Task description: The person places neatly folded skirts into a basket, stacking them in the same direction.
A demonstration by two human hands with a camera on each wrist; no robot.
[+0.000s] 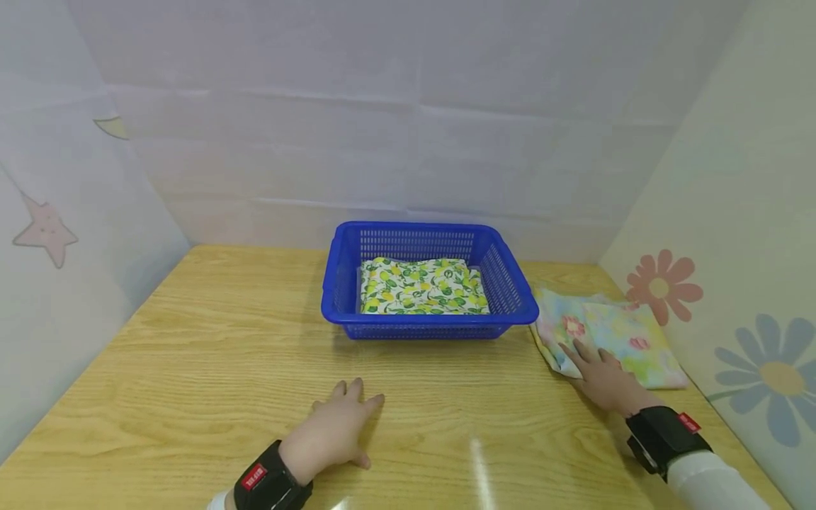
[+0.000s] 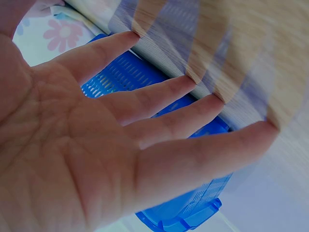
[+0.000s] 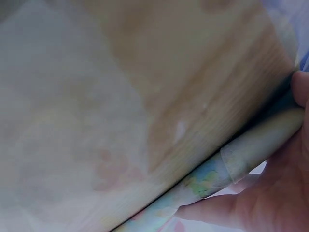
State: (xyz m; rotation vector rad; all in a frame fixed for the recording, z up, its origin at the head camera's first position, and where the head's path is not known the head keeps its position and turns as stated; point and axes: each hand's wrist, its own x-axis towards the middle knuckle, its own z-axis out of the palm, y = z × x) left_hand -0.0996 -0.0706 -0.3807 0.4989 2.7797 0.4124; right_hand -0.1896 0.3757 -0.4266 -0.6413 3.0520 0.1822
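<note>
My left hand (image 1: 331, 428) is spread over the wooden table in front of the blue basket, holding nothing. In the left wrist view its palm faces the camera, with straight, spread fingers (image 2: 159, 99) reaching to the tabletop. At the right, my right hand (image 1: 605, 382) rests on a folded pastel cloth (image 1: 631, 333) with pink flowers, its fingers spread across the near left part. The right wrist view shows the cloth's folded edge (image 3: 207, 179) beside those fingers. Inside the blue plastic basket (image 1: 430, 327) lies a folded lemon-print cloth (image 1: 421, 287).
The basket stands toward the back of the wooden table (image 1: 223, 340), its right rim close to the pastel cloth. White sheeting (image 1: 382, 142) rises behind the table, with a flower-printed wall (image 1: 752, 283) on the right and a star-printed one (image 1: 57, 177) on the left.
</note>
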